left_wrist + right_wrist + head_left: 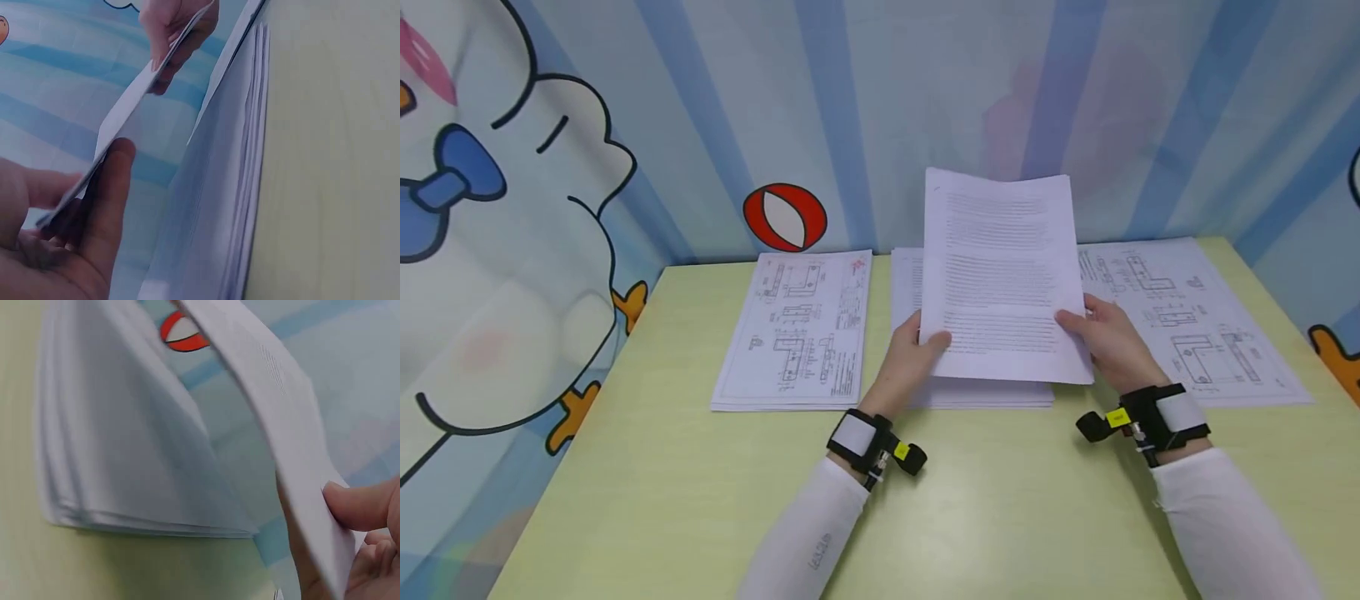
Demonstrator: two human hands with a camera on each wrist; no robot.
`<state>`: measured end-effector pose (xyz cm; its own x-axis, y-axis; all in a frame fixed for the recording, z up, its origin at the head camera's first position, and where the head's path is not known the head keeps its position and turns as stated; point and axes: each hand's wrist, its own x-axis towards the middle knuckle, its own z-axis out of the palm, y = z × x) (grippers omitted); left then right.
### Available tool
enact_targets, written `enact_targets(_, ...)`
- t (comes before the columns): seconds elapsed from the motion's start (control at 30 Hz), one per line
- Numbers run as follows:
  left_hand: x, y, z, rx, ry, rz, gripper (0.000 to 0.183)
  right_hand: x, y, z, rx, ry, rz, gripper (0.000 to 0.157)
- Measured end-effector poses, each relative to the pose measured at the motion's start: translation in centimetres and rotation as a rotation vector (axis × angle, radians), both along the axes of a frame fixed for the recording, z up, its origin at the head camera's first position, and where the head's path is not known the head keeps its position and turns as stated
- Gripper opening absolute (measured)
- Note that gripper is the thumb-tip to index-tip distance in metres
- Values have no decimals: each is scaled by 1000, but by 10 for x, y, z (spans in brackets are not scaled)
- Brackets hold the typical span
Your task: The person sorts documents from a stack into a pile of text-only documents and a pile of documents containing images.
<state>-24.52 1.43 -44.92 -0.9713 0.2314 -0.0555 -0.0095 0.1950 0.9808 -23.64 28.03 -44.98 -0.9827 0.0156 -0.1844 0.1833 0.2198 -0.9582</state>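
A thin sheaf of printed paper [1000, 275] is held up off the table, tilted, its text side facing the head camera. My left hand [904, 360] pinches its lower left edge, thumb on the front and fingers behind. At the lower right edge, my right hand [1112, 340] grips it the same way, as its thumb [359, 506] shows in the right wrist view. Beneath the sheaf lies a paper stack [985, 396], mostly hidden by it in the head view. Its layered edges [250, 169] show in the left wrist view, apart from the held sheets.
Left of the middle stack lies a stack of technical drawings [797, 333]. Another drawing sheet [1202, 333] lies on the right, partly behind my right hand. All rest on a pale yellow-green table [700, 508], with a printed curtain [910, 100] along its back edge.
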Motion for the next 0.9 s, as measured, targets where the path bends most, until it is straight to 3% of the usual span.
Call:
enact_targets(0.23,-3,-37,4,-268,-9,-84,41,-2,-23,-12,255,61,13,58)
enact_targets(0.47,-3,-50,-3,-496,28,-128,37,-6,-31,-17,307,36,91,55)
enact_targets(0.67,-3,-54,-1,-592,9,-135,35,-10,-31,-17,409,28,71,60)
enact_targets(0.8,-1,-56,0,-617,16,-109,38,-10,-29,-15,495,39,57,61)
enact_targets(0.9,-1,-58,-1,-648,35,-78,44,-8,-29,-14,501,52,58,57)
